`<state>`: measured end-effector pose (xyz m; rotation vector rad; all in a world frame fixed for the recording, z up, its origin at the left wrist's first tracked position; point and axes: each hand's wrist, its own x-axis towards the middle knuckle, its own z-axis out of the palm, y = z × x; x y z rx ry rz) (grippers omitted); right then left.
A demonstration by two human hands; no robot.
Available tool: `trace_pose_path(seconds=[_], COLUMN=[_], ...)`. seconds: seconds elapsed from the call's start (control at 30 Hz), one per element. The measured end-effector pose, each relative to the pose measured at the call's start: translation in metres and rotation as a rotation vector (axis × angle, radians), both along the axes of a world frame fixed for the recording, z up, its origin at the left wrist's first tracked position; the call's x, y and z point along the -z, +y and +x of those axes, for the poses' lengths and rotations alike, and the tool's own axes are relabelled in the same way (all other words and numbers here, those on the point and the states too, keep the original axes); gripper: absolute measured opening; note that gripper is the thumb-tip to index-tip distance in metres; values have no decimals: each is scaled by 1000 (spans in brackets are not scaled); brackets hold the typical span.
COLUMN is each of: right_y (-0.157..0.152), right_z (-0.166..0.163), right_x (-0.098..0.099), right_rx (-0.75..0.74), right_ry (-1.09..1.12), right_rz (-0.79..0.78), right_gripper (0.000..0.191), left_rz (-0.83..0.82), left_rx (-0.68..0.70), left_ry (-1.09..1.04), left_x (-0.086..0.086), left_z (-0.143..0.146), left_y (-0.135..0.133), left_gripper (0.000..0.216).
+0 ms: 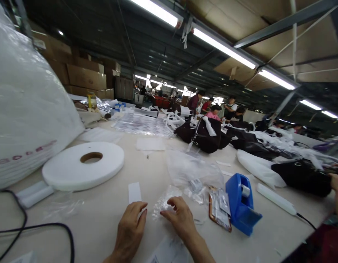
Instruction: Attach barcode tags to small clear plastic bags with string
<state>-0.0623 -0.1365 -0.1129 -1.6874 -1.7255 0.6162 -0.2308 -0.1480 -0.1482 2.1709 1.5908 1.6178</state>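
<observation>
Both hands low, fingers curled — left, right.

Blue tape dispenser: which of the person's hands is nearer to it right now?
Right. The right hand sits just left of the blue tape dispenser, fingertips on a small clear plastic bag. The left hand lies farther left, beside a white card.

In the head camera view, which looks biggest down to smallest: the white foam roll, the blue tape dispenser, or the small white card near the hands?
1. White foam roll, clearly largest.
2. Blue tape dispenser.
3. Small white card, smallest.
All lie at similar nearness, so the order seems safe.
</observation>
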Motion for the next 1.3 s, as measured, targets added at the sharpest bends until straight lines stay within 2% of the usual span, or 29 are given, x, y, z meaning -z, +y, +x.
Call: trace_pose_path(seconds=[0.1, 0.2, 0.33, 0.47, 0.63, 0.8, 0.93, 1.03, 1.13, 1.27, 1.3], right_y=[12, 20, 25, 24, 27, 23, 8, -9, -23, -31, -32], right_z=[-8, -9, -3, 4, 15, 18, 9, -1, -10, -13, -12], right_x=[6, 12, 11, -1, -18, -36, -44, -44, -43, -45, -45], right_rx=[-19, 4, 0, -7, 10, 11, -8, -49, -85, -73, -57], right_ry=[15, 66, 242, 461, 740, 1020, 1206, 1301, 1348, 1399, 1420], right_rz=[-69, -121, -207, -228, -233, -289, -371, -463, -547, -572, -570], right_gripper=[4, 9, 17, 26, 30, 29, 28, 27, 26, 26, 28], left_rz=[-53, -106, -184, -239, -276, -274, -239, -268, -420, -721, -765], left_rx=[3, 22, 26, 22, 19, 93, 199, 332, 431, 493, 491], left_ry=[-45, -100, -167, -180, -208, -272, -263, -283, -461, -667, -699], left_x=[2, 2, -2, -9, -13, -8, -7, -19, -40, -62, -64], left_z=[3, 5, 7, 10, 11, 9, 8, 7, 3, -1, -2], left_y=[1, 2, 1, -3, -3, -1, -2, -7, -12, -15, -15], left_gripper=[16, 17, 16, 17, 18, 17, 33, 50, 53, 10, 11])
